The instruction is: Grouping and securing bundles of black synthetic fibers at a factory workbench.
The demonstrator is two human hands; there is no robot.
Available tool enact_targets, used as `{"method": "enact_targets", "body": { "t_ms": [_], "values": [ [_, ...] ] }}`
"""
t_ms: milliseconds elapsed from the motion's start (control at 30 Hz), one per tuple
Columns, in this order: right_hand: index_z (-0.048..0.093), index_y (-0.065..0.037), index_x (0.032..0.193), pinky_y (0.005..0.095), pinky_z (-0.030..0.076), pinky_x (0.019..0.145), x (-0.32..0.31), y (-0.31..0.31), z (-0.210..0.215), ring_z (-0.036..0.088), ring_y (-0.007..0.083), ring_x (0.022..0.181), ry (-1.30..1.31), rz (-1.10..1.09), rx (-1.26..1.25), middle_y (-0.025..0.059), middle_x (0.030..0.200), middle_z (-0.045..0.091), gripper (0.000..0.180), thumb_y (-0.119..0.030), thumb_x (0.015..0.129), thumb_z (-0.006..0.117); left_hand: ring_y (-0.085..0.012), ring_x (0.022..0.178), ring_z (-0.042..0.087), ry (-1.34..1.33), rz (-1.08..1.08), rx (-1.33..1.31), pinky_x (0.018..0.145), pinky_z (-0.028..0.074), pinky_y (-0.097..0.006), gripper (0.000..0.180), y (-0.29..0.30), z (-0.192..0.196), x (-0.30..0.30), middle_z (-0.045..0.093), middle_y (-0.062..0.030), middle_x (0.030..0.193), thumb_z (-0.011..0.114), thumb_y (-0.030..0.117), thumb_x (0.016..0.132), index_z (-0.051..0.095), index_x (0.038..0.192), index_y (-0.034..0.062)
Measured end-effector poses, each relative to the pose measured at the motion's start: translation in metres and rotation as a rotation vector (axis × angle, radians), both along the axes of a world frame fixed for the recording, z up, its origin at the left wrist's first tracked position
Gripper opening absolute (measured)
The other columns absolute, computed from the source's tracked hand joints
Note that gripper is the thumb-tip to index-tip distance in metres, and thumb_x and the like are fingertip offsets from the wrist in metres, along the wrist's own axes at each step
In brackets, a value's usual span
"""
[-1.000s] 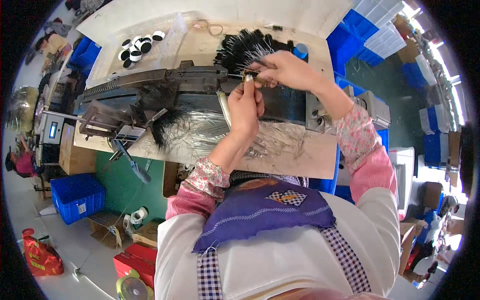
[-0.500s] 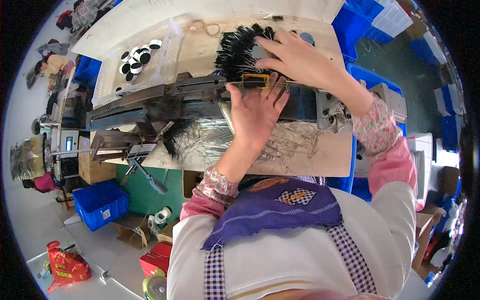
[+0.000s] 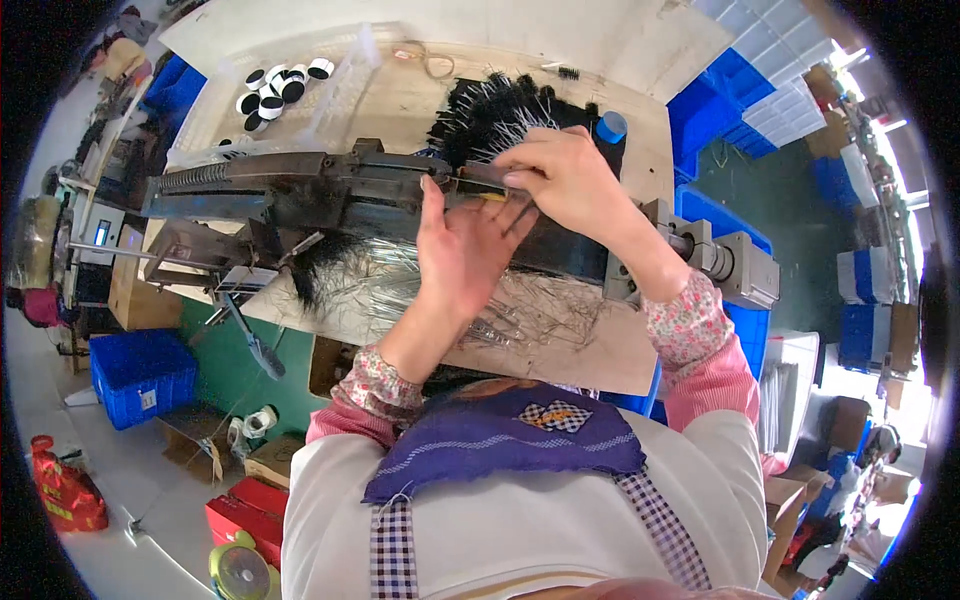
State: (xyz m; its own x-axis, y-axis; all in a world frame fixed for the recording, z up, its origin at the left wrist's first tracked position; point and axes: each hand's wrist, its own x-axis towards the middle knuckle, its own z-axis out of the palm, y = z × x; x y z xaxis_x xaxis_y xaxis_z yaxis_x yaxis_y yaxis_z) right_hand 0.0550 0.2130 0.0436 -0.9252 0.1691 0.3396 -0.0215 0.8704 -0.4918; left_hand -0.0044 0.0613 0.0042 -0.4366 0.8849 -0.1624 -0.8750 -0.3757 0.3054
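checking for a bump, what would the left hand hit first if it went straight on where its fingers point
The left hand would likely meet the right hand first; depth is unclear, so they may already touch.

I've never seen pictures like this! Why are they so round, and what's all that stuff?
A wide, curvy camera on the person's head takes every picture, looking down. There's no robot: those are the person's own bare hands. The left hand is open, palm up, beside a long dark metal machine. The right hand bends its fingers over it; I can't tell whether it holds anything. On the table lie thin silvery wires. Behind the machine are black bristly brushes and a crate of black-and-white round pieces.
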Motion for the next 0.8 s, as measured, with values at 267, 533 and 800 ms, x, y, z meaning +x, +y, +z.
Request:
{"method": "enact_targets", "body": {
  "t_ms": [267,533,800],
  "values": [
    [0.070,-0.012,0.090,0.0380,0.037,0.086,0.000,-0.005,0.008,0.060,0.0224,0.085,0.034,0.030,0.164,0.0048,0.078,0.059,0.016,-0.016,0.078,0.062,-0.0226,0.121,0.044,-0.017,0.084,-0.002,0.108,0.029,-0.038,0.069,-0.001,0.007,0.003,0.051,-0.0120,0.124,0.036,0.060,0.093,0.044,0.120,-0.0023],
    [0.070,-0.013,0.089,0.0367,0.037,0.084,0.015,0.002,0.019,0.059,0.0225,0.081,-0.061,0.002,0.232,0.0039,0.076,0.060,0.015,-0.012,0.075,0.065,-0.0209,0.117,0.047,-0.051,0.074,0.036,0.107,0.031,-0.037,0.066,0.000,0.000,0.000,0.053,-0.0097,0.119,0.036,0.059,0.094,0.047,0.117,-0.0017],
    [0.070,-0.013,0.086,0.0353,0.038,0.078,0.014,-0.025,0.017,0.059,0.0216,0.076,0.119,0.014,0.361,0.0029,0.075,0.060,0.015,-0.011,0.072,0.067,-0.0263,0.124,0.043,-0.127,0.138,-0.012,0.108,0.030,-0.040,0.064,-0.003,-0.005,0.008,0.052,-0.0134,0.125,0.034,0.054,0.095,0.044,0.123,-0.0021]
  ]
}}
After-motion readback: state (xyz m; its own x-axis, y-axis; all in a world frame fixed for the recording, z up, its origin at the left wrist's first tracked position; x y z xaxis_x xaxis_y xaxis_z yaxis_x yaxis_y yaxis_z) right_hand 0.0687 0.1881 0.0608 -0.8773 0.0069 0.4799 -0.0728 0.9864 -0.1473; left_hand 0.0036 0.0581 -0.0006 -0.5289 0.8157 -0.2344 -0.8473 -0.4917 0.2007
